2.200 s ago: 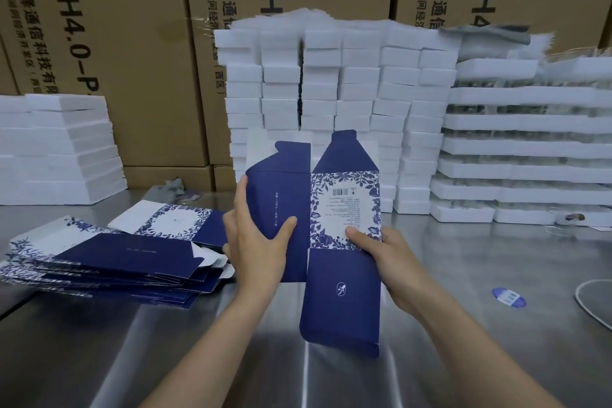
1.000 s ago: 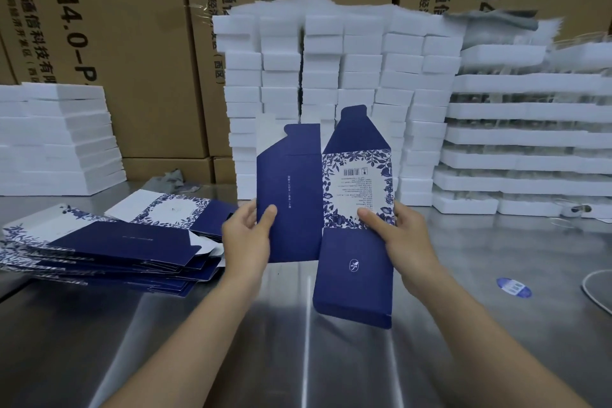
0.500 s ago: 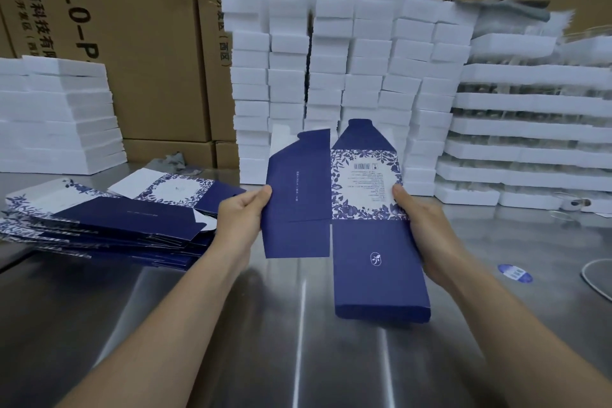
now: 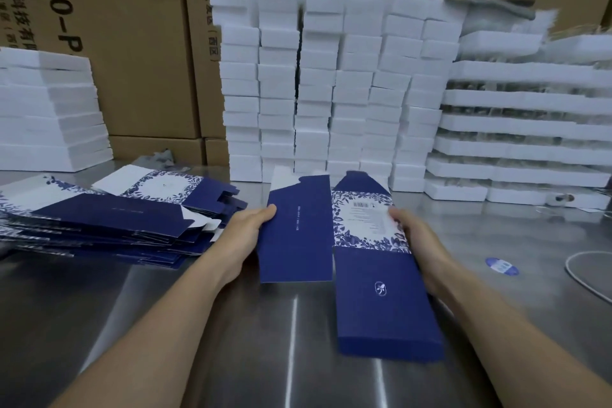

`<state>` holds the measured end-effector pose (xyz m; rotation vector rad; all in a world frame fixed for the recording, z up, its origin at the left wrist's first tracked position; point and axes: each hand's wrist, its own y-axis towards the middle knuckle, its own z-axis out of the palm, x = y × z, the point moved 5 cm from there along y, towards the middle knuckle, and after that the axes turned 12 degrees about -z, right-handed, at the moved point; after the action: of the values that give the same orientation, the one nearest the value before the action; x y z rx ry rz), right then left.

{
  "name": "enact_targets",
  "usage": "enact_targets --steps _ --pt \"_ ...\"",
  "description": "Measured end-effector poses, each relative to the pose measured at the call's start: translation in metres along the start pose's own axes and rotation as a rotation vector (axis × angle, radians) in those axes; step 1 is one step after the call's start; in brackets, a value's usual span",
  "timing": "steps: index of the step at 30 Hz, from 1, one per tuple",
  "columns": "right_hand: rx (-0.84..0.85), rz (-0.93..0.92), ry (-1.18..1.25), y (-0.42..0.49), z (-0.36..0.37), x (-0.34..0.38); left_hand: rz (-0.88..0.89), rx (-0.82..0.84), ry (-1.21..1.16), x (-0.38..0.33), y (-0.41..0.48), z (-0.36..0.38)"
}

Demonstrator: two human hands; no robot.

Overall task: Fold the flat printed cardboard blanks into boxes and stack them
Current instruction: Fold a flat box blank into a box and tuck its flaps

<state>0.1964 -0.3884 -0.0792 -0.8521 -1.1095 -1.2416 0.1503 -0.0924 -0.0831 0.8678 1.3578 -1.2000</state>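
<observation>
Between two bare hands, just above the middle of the view, a flat printed cardboard blank [image 4: 298, 235] is held over a shiny metal table [image 4: 291, 358]. The left hand [image 4: 245, 232] grips the blank's left edge, thumb lying on the front and the fingers hidden behind it. The right hand [image 4: 417, 238] grips the right edge the same way, its thumb pressed on the printed panel. Both forearms reach in from the bottom corners.

The blank's left panel is plain navy with one thin line of white lettering. Its right panel has a blue floral border around a white label with a barcode. From that panel a long navy flap [image 4: 381, 305] with a small white emblem hangs toward the viewer; its lower edge is blurred, and it cannot be told whether it touches the table.

To the left, near the left hand, a loose pile of flat blanks [image 4: 109, 219] in the same navy and floral print lies on the table. To the right, well apart from the right hand, lie a blue oval sticker [image 4: 501, 266] and a curved white cable [image 4: 583, 278].

Behind the blank rises a tall wall of stacked white foam blocks [image 4: 331, 93]. Longer white foam trays [image 4: 523, 129] are stacked at the right, and another white stack [image 4: 49, 109] sits far left. Large brown cartons [image 4: 139, 43] with black printed characters fill the background.
</observation>
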Motion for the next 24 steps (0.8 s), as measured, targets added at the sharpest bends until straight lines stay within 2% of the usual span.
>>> enact_targets --steps 5,10,16,24 --pt "-0.008 -0.028 -0.023 0.004 -0.004 -0.001 -0.048 0.020 -0.049 -0.001 -0.004 0.002" --pt "0.014 -0.051 -0.011 0.011 -0.005 -0.003 0.004 0.030 0.031 0.000 -0.008 0.005" --pt "0.040 -0.068 -0.061 0.010 -0.005 -0.006 0.031 0.030 -0.079 -0.001 -0.005 0.000" --pt "0.054 -0.118 -0.046 0.004 -0.002 -0.003 0.040 0.023 -0.029 0.004 -0.003 -0.001"
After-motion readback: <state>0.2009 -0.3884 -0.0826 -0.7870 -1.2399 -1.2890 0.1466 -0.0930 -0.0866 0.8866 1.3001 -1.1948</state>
